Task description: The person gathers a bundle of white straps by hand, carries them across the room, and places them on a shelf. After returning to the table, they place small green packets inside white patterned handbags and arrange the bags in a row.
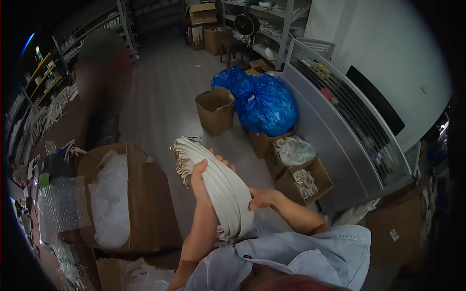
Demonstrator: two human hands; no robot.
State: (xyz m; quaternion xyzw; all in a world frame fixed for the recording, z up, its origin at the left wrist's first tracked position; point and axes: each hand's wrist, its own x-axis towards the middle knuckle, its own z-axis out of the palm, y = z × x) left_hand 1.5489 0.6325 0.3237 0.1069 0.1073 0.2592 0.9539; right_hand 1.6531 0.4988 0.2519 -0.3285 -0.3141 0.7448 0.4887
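I've got left fingers (198,173) wrapped round the bundle of white lanyards (227,189), thumb across it; right fingers (258,197) closed on its right edge, lower down. Bundle's held up in front of the shirt (320,254), metal clips (182,162) at the far end. Left: open carton (154,199) with plastic wrap (110,199). Ahead: brown box (214,120), blue bag (269,104).

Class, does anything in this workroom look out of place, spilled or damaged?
Yes: a small pale scrap lies alone on the floor, perhaps dropped litter. The held bundle of white straps looks orderly.
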